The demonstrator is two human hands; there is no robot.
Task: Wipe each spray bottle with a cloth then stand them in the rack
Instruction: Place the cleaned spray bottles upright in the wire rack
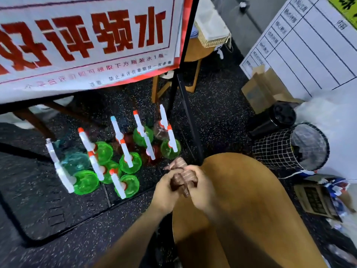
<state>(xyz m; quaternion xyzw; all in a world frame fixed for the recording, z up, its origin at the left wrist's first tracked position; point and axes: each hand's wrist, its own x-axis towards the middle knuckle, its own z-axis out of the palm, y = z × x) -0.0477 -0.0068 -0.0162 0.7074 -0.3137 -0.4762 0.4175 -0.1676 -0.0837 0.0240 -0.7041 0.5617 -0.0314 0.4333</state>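
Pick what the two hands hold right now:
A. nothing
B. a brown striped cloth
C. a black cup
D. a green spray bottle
B: the left hand and right hand both grip a bunched brown striped cloth, while the spray bottles stand untouched on the floor.

Your left hand [167, 187] and right hand [199, 182] bunch a brown striped cloth [182, 176] together beside the spray bottles [108, 157] standing on the dark floor [58, 209].
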